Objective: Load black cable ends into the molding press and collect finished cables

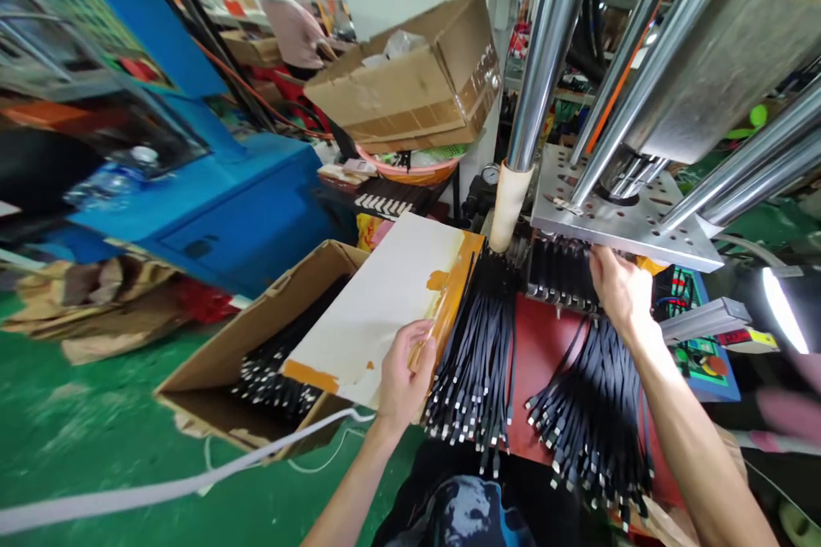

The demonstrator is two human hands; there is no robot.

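Note:
My left hand (pixel 405 376) rests at the right edge of a white board (pixel 378 291) with a worn orange border. Its fingers are loosely curled, with a gap between thumb and forefinger and nothing visible in it. Beside it a bundle of black cables (pixel 478 350) with metal plug ends hangs over a red surface (pixel 545 342). My right hand (pixel 622 295) is closed at the right end of a metal mold block (pixel 558 273), under the press plate (pixel 629 205); its fingertips are partly hidden. Below that hand lies a second bundle of black cables (pixel 596 410).
A cardboard box (pixel 211 359) with more cables stands on the floor at left, partly under the board. Steel press columns (pixel 552 51) rise at right. Behind are a blue cabinet (pixel 256 214), another carton (pixel 398 107) on a basket, and a person (pixel 295 26). A lit lamp (pixel 783 308) is far right.

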